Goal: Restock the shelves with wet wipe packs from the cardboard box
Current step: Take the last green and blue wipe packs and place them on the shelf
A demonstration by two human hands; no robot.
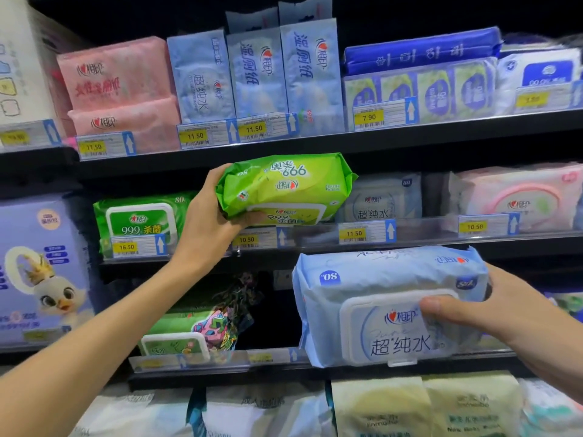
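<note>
Black shelves (347,146) carry pink packs (116,89), blue packs (255,74) and a green pack (138,222).

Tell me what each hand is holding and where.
Left hand grips the green plastic wipe pack by its left end; right hand holds the pale blue wipe pack by its right end.

Left hand (208,222) raised on an outstretched bare forearm, fingers curled and clamped, thumb underneath, palm turned right. Right hand (492,310) lower and nearer, reaching in from the right edge, thumb laid across the front, fingers wrapped behind, grip closed.
</note>
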